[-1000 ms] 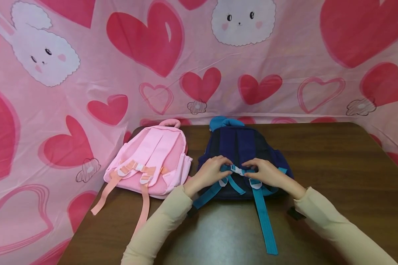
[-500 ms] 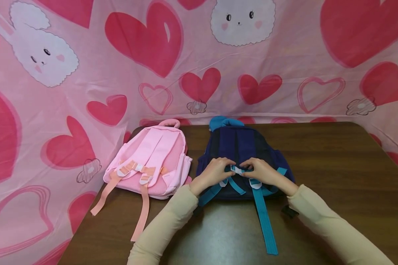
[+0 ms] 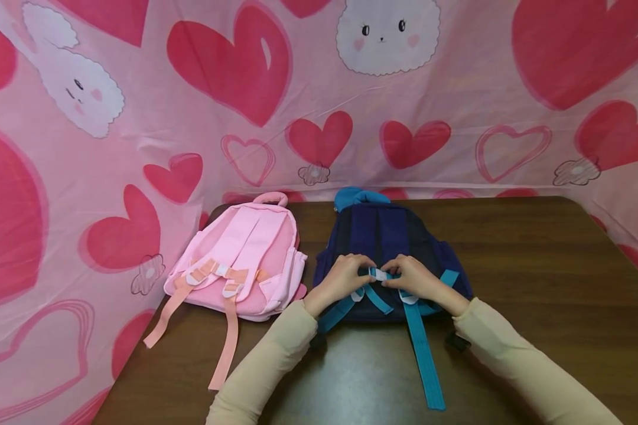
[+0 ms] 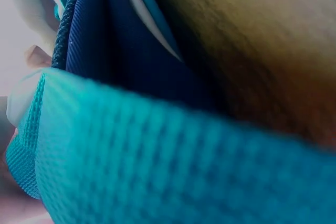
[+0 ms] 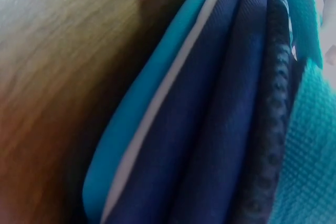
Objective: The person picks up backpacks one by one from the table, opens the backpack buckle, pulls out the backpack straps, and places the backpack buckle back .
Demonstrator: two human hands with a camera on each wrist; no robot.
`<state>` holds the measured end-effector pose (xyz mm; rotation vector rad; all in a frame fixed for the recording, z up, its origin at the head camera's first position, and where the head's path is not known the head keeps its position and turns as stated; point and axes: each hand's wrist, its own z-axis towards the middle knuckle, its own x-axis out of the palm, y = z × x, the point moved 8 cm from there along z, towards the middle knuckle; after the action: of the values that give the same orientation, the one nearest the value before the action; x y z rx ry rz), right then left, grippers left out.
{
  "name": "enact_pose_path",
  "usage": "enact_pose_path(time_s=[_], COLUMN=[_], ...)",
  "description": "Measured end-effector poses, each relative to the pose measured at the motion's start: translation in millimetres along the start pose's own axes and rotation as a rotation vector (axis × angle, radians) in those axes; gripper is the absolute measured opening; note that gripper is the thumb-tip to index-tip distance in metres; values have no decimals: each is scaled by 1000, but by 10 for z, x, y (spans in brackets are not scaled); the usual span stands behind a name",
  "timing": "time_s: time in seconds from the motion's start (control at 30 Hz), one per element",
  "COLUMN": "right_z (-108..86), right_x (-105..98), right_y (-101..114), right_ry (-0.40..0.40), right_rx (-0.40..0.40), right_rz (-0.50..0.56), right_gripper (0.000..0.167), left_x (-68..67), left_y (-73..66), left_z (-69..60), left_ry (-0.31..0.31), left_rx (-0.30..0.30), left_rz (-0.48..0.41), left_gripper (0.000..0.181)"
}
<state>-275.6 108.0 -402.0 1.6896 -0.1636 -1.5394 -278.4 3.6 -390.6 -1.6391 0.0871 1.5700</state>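
A navy backpack (image 3: 380,230) lies with its strap side up on the table. Over its lower part, a white buckle (image 3: 378,274) on teal webbing sits between both hands. The left hand (image 3: 341,280) pinches the buckle's left end; the right hand (image 3: 417,277) pinches its right end. The buckle's two parts appear joined. A long teal strap (image 3: 424,354) hangs toward the front. In the left wrist view a teal strap (image 4: 157,156) fills the lower part and hides much of the hand. The right wrist view shows the bag's navy side (image 5: 210,114).
A pink backpack (image 3: 244,254) lies to the left, its peach straps (image 3: 227,348) trailing over the wooden table (image 3: 531,283). Behind and at the left hangs a pink cloth (image 3: 457,71) printed with hearts and animal faces.
Both hands have come closer together around the buckle, the right one moving left. The gap between the buckle's parts has narrowed.
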Motion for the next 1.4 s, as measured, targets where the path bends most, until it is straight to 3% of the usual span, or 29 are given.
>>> enact_pose_path(time_s=[0.53,1.0,1.4], right_z=[-48,-94,-138], right_x=[-40,-69,-87], right_y=[91,204,246], right_ry=[-90,-185,-192], right_rx=[-22,-82,-147], right_rz=[-3,-105,-203], right_gripper=[22,19,15], left_x=[-33,-29,-57], left_y=[11,-14,-31], left_z=[-45,-58,-88], left_ry=[-37,-67,-89], left_rx=[25,58,63], left_rz=[-103,-55,9], left_gripper=[26,25,26])
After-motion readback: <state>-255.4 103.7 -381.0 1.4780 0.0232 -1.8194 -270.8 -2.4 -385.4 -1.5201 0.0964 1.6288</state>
